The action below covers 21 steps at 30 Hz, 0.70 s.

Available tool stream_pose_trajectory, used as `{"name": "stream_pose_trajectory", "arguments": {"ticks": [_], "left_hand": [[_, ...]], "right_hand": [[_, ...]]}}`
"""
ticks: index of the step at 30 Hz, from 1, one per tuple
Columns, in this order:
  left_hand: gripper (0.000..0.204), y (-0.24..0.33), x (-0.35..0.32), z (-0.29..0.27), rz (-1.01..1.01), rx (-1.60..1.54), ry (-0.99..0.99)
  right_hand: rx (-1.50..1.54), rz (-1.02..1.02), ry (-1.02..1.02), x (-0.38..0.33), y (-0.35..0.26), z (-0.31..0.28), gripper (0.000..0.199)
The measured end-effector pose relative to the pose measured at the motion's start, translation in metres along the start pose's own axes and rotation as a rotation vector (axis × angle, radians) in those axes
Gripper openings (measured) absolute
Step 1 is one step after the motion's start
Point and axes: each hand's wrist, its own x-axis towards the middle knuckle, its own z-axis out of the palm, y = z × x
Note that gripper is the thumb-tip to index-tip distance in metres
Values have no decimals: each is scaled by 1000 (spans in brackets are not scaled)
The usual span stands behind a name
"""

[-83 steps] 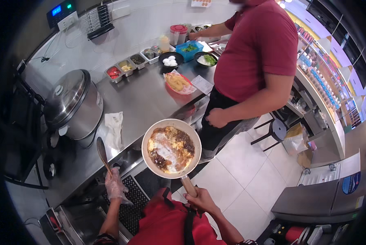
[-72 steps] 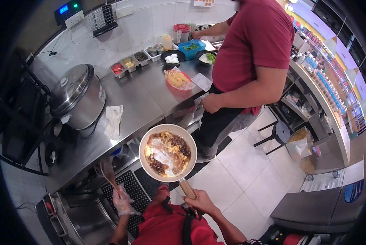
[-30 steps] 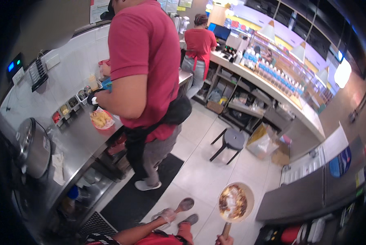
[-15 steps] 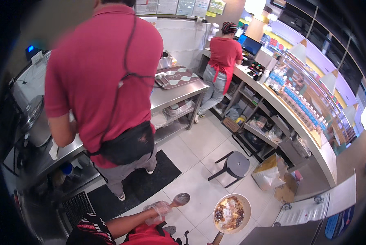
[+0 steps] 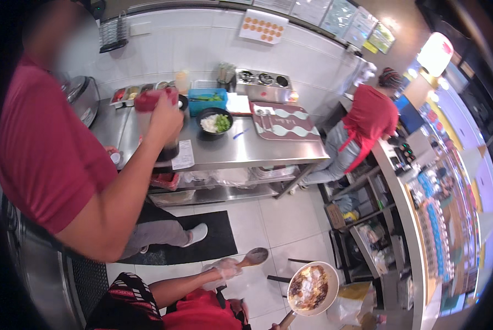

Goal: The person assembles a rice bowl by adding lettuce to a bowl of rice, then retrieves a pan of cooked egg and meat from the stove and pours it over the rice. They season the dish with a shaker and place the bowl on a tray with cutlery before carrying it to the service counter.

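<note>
My left hand [image 5: 223, 270], in a clear plastic glove, is closed round the handle of a large brown spoon [image 5: 256, 256]. The spoon points right, apart from the pan. At the lower edge only a little of my right hand [image 5: 275, 326] shows, closed on the handle of a pale frying pan [image 5: 335, 283]. Inside the pan lies food [image 5: 310, 289], with browned, yellowish and white parts. Ahead on the steel counter [image 5: 224, 153] stands a black bowl [image 5: 202, 113] of white rice and chopped greens.
At left, a co-worker in a red shirt [image 5: 54, 159] holds a red-topped container [image 5: 153, 102] over the counter. A patterned tray [image 5: 290, 132] with cutlery lies there. Another person [image 5: 367, 118] works at the right-hand counter. Behind my pan are a dark stool [image 5: 278, 279] and a bag [image 5: 348, 302].
The view has swung left, bringing the counter and bowl into sight. The co-worker has turned and now raises a container. I still hold the spoon and frying pan.
</note>
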Motion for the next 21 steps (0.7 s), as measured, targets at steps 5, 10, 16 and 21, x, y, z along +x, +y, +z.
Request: {"name": "stream_pose_trajectory", "arguments": {"ticks": [5, 10, 16, 21], "left_hand": [[36, 60, 50, -48, -3, -264, 152], [27, 73, 83, -101, -70, -504, 552], [27, 90, 85, -213, -95, -395, 1073], [23, 70, 116, -344, -397, -258, 1312]], "right_hand": [[-97, -24, -164, 100, -75, 7, 25], [-194, -102, -351, 207, -153, 35, 29], [-315, -91, -588, 302, -263, 101, 14], [-400, -188, -708, 351, -323, 177, 13]]}}
